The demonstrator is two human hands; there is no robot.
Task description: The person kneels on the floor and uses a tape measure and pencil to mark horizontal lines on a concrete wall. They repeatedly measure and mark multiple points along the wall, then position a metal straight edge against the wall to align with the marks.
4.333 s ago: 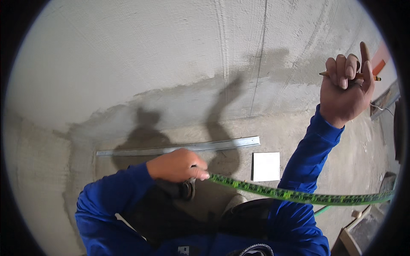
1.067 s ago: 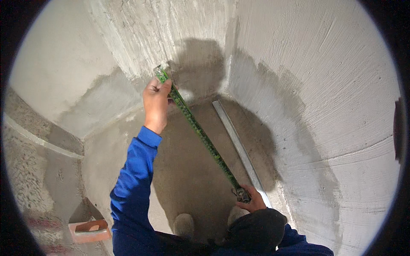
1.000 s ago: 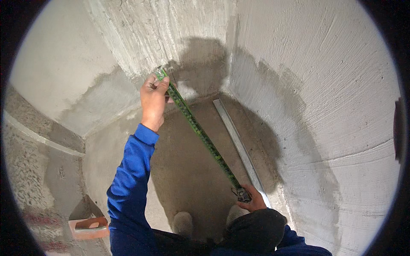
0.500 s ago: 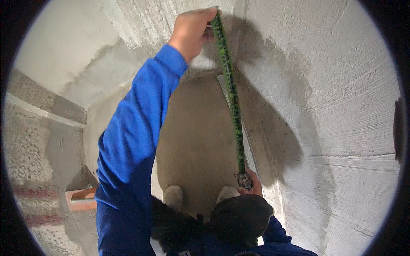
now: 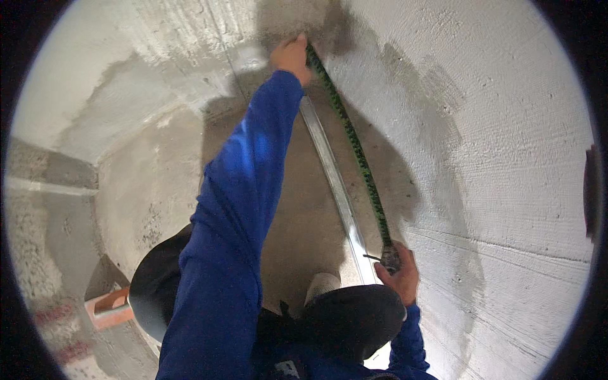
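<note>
Head view, landmark is the galvanized metal profile on the concrete floor. Tape measure is drawn out and in use: we find its case right of the profile's near end, and its green-and-black blade running along the profile's right side in a slight bow, up past the far end. We see no contact between blade and profile.

Hands are well apart. Left hand is just beyond the profile's far end, fingers pinched on the blade's end; whether the tip meets the wall, we can't tell. Right hand is wrapped around the case, right of the profile's near end, a thin dark strap sticking out toward the profile.

Blue left sleeve stretches along the profile's left. Right knee, in dark trousers, sits at the profile's near end; left knee is well left of it. Light shoe shows partly, left of the near end. Orange plastering float is farther left of the profile, beyond the left knee; we can't make out its exact tilt. Rough plastered wall rises right of the profile, with a greyer band low down.
</note>
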